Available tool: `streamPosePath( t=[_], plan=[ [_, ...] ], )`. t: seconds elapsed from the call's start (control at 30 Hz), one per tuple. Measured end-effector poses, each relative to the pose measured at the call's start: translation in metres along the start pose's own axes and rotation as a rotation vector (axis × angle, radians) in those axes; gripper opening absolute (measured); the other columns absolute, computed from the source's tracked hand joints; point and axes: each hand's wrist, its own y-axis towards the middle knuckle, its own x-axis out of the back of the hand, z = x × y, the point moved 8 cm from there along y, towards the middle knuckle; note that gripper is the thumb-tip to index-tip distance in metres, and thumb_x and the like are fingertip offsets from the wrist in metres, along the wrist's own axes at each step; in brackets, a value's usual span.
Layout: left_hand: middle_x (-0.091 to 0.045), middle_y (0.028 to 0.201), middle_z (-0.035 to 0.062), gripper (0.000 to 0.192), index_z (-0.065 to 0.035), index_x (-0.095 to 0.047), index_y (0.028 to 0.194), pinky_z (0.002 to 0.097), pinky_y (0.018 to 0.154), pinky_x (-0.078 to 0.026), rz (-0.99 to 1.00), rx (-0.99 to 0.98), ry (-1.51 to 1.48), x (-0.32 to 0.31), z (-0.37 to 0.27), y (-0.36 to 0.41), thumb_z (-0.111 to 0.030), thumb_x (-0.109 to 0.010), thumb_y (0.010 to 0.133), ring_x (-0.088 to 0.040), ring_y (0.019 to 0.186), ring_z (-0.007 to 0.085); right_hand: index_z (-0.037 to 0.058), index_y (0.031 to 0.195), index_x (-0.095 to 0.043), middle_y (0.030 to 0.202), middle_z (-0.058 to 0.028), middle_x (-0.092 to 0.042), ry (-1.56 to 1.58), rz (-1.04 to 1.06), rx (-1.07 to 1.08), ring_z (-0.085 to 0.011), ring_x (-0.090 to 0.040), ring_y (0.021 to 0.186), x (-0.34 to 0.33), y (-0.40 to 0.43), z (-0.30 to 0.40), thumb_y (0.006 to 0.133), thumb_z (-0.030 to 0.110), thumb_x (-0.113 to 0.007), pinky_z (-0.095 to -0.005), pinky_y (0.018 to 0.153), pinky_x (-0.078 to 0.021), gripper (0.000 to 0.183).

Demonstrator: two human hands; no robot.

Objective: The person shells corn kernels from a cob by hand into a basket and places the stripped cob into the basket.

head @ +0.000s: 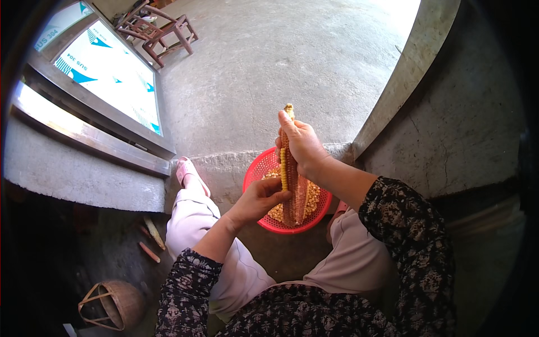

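An ear of corn (288, 168), mostly stripped to its reddish cob with a row of yellow kernels along its left side, is held upright in the picture over a basket. My right hand (304, 145) grips its upper part, thumb near the tip. My left hand (262, 199) is at the lower part, thumb and fingers pinching the edge with the kernels. Below, the red perforated plastic basket (252, 168) holds loose yellow corn kernels (312, 198) and a bare-looking reddish cob (300, 200), partly hidden behind the held ear.
The basket stands by a concrete step (219, 168) between my legs. Cobs (149, 252) lie on the dark floor at the left, near a woven basket with a handle (126, 301). A wooden chair (168, 36) and a film-covered metal door panel (113, 76) are at the upper left.
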Motion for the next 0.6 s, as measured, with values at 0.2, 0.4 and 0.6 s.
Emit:
streamPosePath(
  t=[0.2,0.4,0.6],
  plan=[
    [-0.056,0.106,0.0039,0.035,0.0029,-0.047,0.118,0.0252,0.087,-0.040,-0.003,-0.018,-0.007,0.0007,-0.0054,-0.0029,-0.008,-0.054,0.085,-0.050,0.098,0.0090,0.0078,0.069,-0.044,0.057,-0.0012,-0.042,0.010,-0.012,0.004,-0.0104,-0.042,0.049,-0.0043,-0.0005,0.0020,0.086,0.041,-0.050,-0.0253,0.045,-0.0371,0.037],
    [-0.056,0.108,0.0041,0.035,0.0028,-0.047,0.117,0.0249,0.088,-0.040,0.000,-0.002,-0.012,0.0016,-0.0038,-0.0037,-0.008,-0.054,0.085,-0.050,0.099,0.0088,0.0080,0.068,-0.043,0.056,-0.0014,-0.042,0.019,-0.028,0.009,-0.0103,-0.042,0.048,-0.0047,-0.0022,0.0032,0.085,0.041,-0.051,-0.0255,0.044,-0.0369,0.038],
    [-0.056,0.108,0.0036,0.034,0.0027,-0.047,0.117,0.0248,0.087,-0.040,0.011,0.037,0.018,0.0015,-0.0056,-0.0058,-0.010,-0.052,0.086,-0.050,0.099,0.0088,0.0073,0.068,-0.043,0.055,-0.0016,-0.041,0.042,-0.010,-0.026,-0.0111,-0.041,0.046,-0.0045,-0.0028,0.0018,0.085,0.041,-0.051,-0.0262,0.041,-0.0364,0.039]
  ],
)
